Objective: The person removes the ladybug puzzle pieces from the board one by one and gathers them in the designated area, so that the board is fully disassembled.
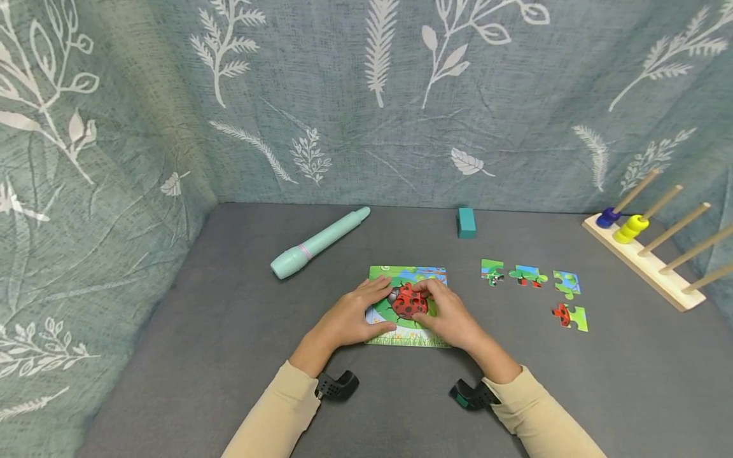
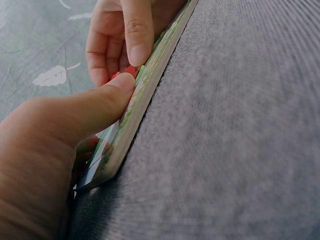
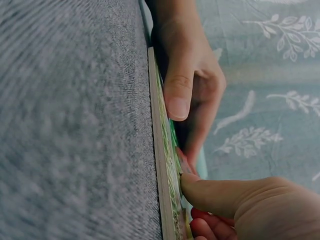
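A ladybug jigsaw puzzle board (image 1: 406, 341) lies flat on the grey table, with a red ladybug in its middle. My left hand (image 1: 352, 317) rests on the board's left side, fingers along the picture and thumb near the lower edge. On the right side, my right hand (image 1: 452, 316) pinches a red puzzle piece (image 3: 184, 161) between thumb and curled fingers over the ladybug. That piece stands slightly raised from the board in the right wrist view. Part of the picture is hidden under both hands.
Loose puzzle pieces lie to the right, including a green one (image 1: 492, 270) and a red-and-green one (image 1: 571, 316). A teal block (image 1: 466, 223) and a mint flashlight-shaped tube (image 1: 321, 242) lie behind the board. At far right stands a wooden peg rack (image 1: 644, 262) with blue and yellow beads.
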Demonstrator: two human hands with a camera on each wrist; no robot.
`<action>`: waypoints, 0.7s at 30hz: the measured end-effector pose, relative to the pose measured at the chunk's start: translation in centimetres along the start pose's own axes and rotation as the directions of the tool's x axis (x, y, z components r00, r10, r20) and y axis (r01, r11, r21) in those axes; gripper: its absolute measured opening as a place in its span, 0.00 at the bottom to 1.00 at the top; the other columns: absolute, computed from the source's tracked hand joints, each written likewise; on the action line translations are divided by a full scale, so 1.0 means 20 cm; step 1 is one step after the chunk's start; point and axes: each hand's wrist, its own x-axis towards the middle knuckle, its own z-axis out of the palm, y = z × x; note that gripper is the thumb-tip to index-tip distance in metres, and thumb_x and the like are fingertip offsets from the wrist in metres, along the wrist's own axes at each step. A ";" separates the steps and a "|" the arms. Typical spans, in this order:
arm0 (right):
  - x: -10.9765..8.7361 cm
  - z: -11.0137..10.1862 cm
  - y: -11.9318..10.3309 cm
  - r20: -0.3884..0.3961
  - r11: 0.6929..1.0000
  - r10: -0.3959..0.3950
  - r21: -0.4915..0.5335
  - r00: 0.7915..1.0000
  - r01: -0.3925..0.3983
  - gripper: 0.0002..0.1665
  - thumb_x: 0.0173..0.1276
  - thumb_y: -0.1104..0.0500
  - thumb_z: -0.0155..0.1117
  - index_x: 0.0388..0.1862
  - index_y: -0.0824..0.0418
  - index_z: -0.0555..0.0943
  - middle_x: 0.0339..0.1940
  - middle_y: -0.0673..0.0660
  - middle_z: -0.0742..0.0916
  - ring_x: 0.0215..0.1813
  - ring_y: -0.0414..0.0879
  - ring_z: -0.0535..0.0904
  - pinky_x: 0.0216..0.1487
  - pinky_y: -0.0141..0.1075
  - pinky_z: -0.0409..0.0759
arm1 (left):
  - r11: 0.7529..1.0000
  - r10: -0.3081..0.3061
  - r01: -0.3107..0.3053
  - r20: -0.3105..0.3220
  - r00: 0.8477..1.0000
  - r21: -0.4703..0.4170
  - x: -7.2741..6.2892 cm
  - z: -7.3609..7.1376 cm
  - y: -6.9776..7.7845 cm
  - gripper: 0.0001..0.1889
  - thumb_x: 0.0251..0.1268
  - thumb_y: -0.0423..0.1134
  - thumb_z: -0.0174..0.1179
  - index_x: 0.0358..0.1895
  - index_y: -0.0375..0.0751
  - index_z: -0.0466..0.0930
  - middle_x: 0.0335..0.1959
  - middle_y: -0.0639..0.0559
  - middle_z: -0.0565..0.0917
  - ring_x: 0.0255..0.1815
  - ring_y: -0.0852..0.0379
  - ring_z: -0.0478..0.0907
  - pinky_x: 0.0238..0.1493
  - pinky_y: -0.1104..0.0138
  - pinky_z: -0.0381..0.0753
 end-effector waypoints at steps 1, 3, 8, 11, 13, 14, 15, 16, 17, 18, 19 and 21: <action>0.00 0.00 0.00 0.001 1.000 0.003 -0.004 1.000 -0.003 0.27 0.54 0.67 0.72 0.53 0.65 0.75 0.47 0.59 0.82 0.50 0.52 0.78 0.54 0.47 0.80 | 1.000 0.002 -0.002 0.001 1.000 0.000 0.00 0.00 0.00 0.37 0.55 0.51 0.67 0.65 0.34 0.70 0.70 0.44 0.66 0.73 0.47 0.59 0.74 0.54 0.60; 0.00 0.00 0.00 0.000 1.000 0.001 -0.011 1.000 -0.001 0.27 0.55 0.67 0.72 0.54 0.65 0.75 0.48 0.59 0.82 0.50 0.52 0.78 0.54 0.46 0.80 | 1.000 0.005 -0.005 0.003 1.000 -0.001 0.00 0.00 0.00 0.37 0.55 0.51 0.67 0.66 0.34 0.69 0.70 0.43 0.66 0.73 0.47 0.59 0.74 0.55 0.60; 0.00 -0.02 0.00 -0.017 1.000 -0.002 -0.005 1.000 0.002 0.26 0.56 0.66 0.71 0.54 0.65 0.75 0.48 0.60 0.82 0.50 0.53 0.79 0.53 0.47 0.80 | 1.000 0.015 -0.015 0.003 1.000 -0.002 0.01 0.00 0.00 0.38 0.55 0.51 0.68 0.66 0.34 0.69 0.70 0.43 0.66 0.73 0.47 0.59 0.75 0.55 0.59; 0.00 -0.03 -0.01 -0.033 1.000 0.007 0.009 0.999 -0.006 0.25 0.56 0.66 0.71 0.54 0.65 0.75 0.48 0.60 0.83 0.50 0.52 0.79 0.53 0.47 0.80 | 1.000 0.017 -0.017 0.002 1.000 -0.002 0.01 0.00 0.00 0.37 0.55 0.51 0.67 0.65 0.34 0.69 0.70 0.43 0.66 0.73 0.48 0.59 0.75 0.56 0.58; 0.00 -0.04 -0.01 -0.037 1.000 0.005 0.015 0.999 -0.005 0.25 0.57 0.66 0.71 0.54 0.66 0.75 0.48 0.61 0.83 0.50 0.53 0.79 0.53 0.48 0.80 | 1.000 0.018 -0.018 0.002 1.000 -0.002 0.01 0.00 0.00 0.37 0.55 0.52 0.67 0.65 0.34 0.70 0.70 0.43 0.66 0.73 0.48 0.59 0.75 0.56 0.58; 0.00 -0.05 -0.02 -0.039 1.000 0.001 0.015 0.999 0.000 0.25 0.57 0.66 0.71 0.54 0.66 0.75 0.48 0.61 0.82 0.50 0.53 0.79 0.53 0.48 0.80 | 1.000 0.019 -0.019 0.001 1.000 -0.004 0.01 0.00 0.00 0.37 0.55 0.52 0.67 0.65 0.34 0.70 0.70 0.43 0.66 0.73 0.48 0.59 0.75 0.57 0.57; 0.00 -0.06 -0.02 -0.039 1.000 0.002 0.015 0.999 -0.002 0.26 0.57 0.65 0.70 0.55 0.66 0.75 0.49 0.61 0.82 0.51 0.54 0.79 0.54 0.49 0.80 | 1.000 0.019 -0.019 0.001 1.000 -0.003 0.01 0.00 0.00 0.38 0.55 0.52 0.67 0.65 0.33 0.69 0.70 0.43 0.66 0.73 0.48 0.59 0.75 0.57 0.57; 0.00 -0.07 -0.02 -0.036 1.000 0.009 0.014 0.999 -0.009 0.26 0.58 0.65 0.70 0.56 0.66 0.75 0.50 0.61 0.82 0.52 0.55 0.79 0.54 0.50 0.80 | 1.000 0.018 -0.018 0.002 1.000 -0.002 0.01 -0.01 0.00 0.38 0.55 0.52 0.67 0.65 0.33 0.69 0.70 0.43 0.66 0.73 0.49 0.59 0.76 0.57 0.57; 0.00 -0.09 -0.02 -0.033 1.000 0.014 0.009 0.999 -0.014 0.26 0.59 0.64 0.70 0.56 0.66 0.74 0.51 0.61 0.81 0.53 0.55 0.79 0.54 0.50 0.79 | 1.000 0.019 -0.019 0.001 1.000 -0.003 0.01 -0.01 0.00 0.38 0.55 0.51 0.67 0.65 0.33 0.69 0.70 0.43 0.66 0.73 0.48 0.59 0.76 0.57 0.57; 0.00 -0.10 -0.02 -0.030 1.000 0.023 0.003 0.999 -0.023 0.27 0.59 0.64 0.69 0.57 0.65 0.74 0.53 0.61 0.80 0.54 0.56 0.78 0.54 0.51 0.79 | 1.000 0.022 -0.022 0.001 1.000 -0.003 0.01 -0.01 0.00 0.38 0.54 0.51 0.68 0.65 0.33 0.69 0.70 0.43 0.66 0.73 0.48 0.59 0.76 0.57 0.57; 0.00 -0.12 -0.02 -0.026 0.999 0.037 0.000 0.999 -0.037 0.27 0.60 0.63 0.69 0.58 0.65 0.74 0.54 0.61 0.80 0.55 0.56 0.77 0.55 0.51 0.79 | 1.000 0.020 -0.020 0.002 1.000 -0.006 0.01 -0.01 0.00 0.38 0.54 0.51 0.68 0.65 0.33 0.69 0.70 0.43 0.66 0.73 0.48 0.59 0.76 0.57 0.57; -0.01 -0.17 -0.01 -0.025 0.998 0.059 -0.013 0.998 -0.059 0.27 0.61 0.62 0.68 0.59 0.64 0.73 0.55 0.61 0.79 0.56 0.57 0.76 0.57 0.51 0.78 | 1.000 0.016 -0.016 0.007 1.000 -0.010 0.00 0.00 0.00 0.38 0.54 0.51 0.68 0.66 0.33 0.69 0.70 0.43 0.66 0.73 0.48 0.59 0.76 0.58 0.56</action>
